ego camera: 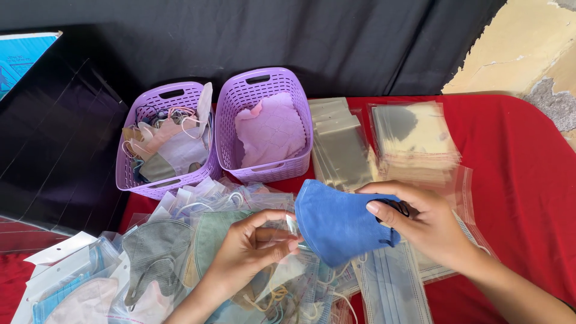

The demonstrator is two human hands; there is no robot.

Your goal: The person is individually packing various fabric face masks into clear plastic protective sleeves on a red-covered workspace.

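The right hand [429, 225] holds a blue face mask [336, 222] above the middle of the worktop [528, 174], which is covered in red cloth. Its fingers are closed on the mask's right end, thumb on the near face, with the dark ear loop gathered under them. The left hand [255, 246] sits just beside the mask's left edge; its fingers are pinched narrow on the mouth of a clear plastic sleeve [288, 264], which touches the mask's lower left edge.

Under both hands lies a loose pile of bagged masks [174, 240], grey, green and pale, overlapping one another. A flat light-blue pleated mask [390, 288] lies just below the right hand.

Behind the pile stand two purple baskets side by side, touching. The left basket [165, 96] holds mixed unbagged masks. The right basket [258, 78] holds pink masks. To the right of the baskets lie two stacks of empty clear bags [414, 135], one near the right basket, one further right. A black cloth [240, 36] hangs behind.
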